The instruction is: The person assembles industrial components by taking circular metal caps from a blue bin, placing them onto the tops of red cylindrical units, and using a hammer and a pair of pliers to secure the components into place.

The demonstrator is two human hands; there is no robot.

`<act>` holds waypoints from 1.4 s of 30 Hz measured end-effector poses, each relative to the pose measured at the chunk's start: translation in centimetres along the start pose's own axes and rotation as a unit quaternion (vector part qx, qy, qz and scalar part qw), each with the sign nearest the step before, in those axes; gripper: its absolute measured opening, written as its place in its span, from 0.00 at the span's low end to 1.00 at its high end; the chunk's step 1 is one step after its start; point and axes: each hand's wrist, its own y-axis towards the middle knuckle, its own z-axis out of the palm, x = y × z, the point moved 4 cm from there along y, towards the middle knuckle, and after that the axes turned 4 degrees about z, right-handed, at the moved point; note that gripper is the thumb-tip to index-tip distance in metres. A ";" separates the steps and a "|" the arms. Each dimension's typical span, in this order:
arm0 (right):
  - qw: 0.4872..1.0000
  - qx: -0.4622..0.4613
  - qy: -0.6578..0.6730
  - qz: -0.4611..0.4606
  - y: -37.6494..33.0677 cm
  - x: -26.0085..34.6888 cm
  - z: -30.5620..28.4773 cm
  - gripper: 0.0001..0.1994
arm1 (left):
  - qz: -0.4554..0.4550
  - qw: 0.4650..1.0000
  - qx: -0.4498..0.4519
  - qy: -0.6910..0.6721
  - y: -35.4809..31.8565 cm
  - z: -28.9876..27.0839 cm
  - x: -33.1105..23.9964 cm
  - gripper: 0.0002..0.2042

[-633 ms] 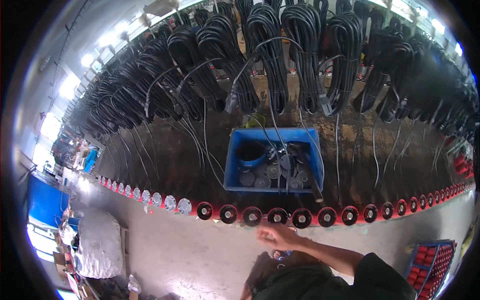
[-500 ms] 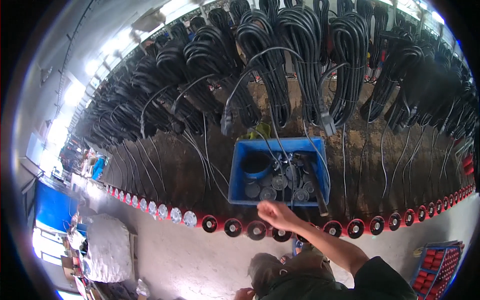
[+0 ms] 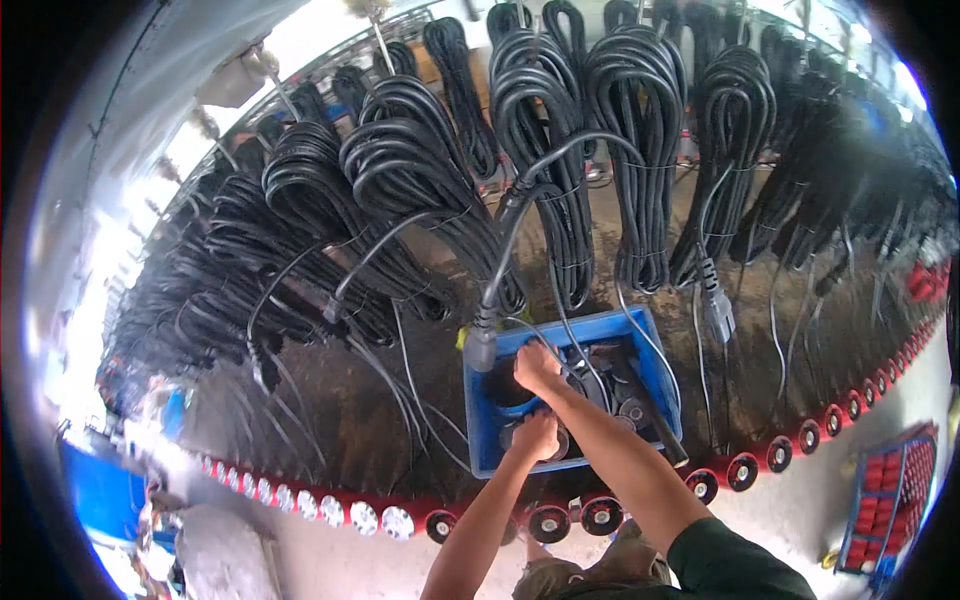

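Observation:
Both my hands are in a blue plastic bin (image 3: 476, 425) on the workbench. My right hand (image 3: 538, 366) is closed above a dark round bowl with a blue rim (image 3: 516, 411), at the bin's left side. Closer to me, my left hand (image 3: 537, 435) is curled over grey round discs near the front wall. Whatever the fingers of either hand hold is hidden. More grey discs (image 3: 632, 411) lie at the right of the bin. A long dark bar-like handle (image 3: 655, 425) leans across its front right corner. Thin cables hang into the bin.
Large coils of black cable (image 3: 560, 180) hang in rows ahead. Their plugs (image 3: 481, 345) dangle near the bin. Red cylinders with black ends (image 3: 742, 472) line the bench's near edge; those at left have silver ends (image 3: 397, 522). A rack of red parts (image 3: 888, 500) stands at right.
My right hand has moved forward from the bin's front edge to over the bowl. My left hand has come up from the lower edge into the bin. The view has shifted closer.

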 end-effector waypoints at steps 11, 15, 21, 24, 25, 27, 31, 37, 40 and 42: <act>0.943 -0.227 0.235 -0.062 -22.6 3.4 -15.6 0.04 | 0.107 0.987 -0.105 0.062 0.3 0.5 2.6 0.11; 0.913 -0.268 0.303 0.050 -31.0 1.2 -16.8 0.06 | 0.131 0.991 -0.013 -0.001 -2.5 -2.0 1.7 0.11; 0.895 -0.269 0.342 0.094 -37.4 -3.3 -13.9 0.07 | 0.295 0.952 -0.064 -0.056 -11.7 -4.6 0.4 0.11; 0.896 -0.223 0.366 0.113 -38.0 -3.7 -14.3 0.06 | 0.302 0.947 -0.071 -0.078 -11.5 -5.1 -0.4 0.12; 0.895 -0.223 0.370 0.113 -38.0 -4.0 -14.5 0.06 | 0.283 0.953 -0.054 -0.088 -11.3 -5.3 -0.7 0.13; 0.896 -0.229 0.372 0.080 -37.1 -3.2 -15.6 0.06 | 0.290 0.947 -0.129 -0.050 -11.4 -5.4 -0.4 0.14; 0.902 -0.190 0.381 0.074 -36.0 -4.8 -15.9 0.06 | 0.304 0.909 -0.201 0.201 -11.6 -1.7 -1.1 0.32; 0.888 -0.192 0.412 0.075 -35.9 -7.2 -16.8 0.06 | 0.305 0.923 -0.229 0.053 -13.0 -6.8 -2.7 0.25; 0.887 -0.183 0.415 0.079 -36.1 -8.7 -17.3 0.06 | 0.345 0.938 0.029 -0.021 -12.0 -2.9 -3.9 0.09; 0.881 -0.185 0.429 0.071 -36.0 -8.3 -17.4 0.06 | 0.393 0.913 0.075 0.074 -11.5 -0.7 -2.9 0.09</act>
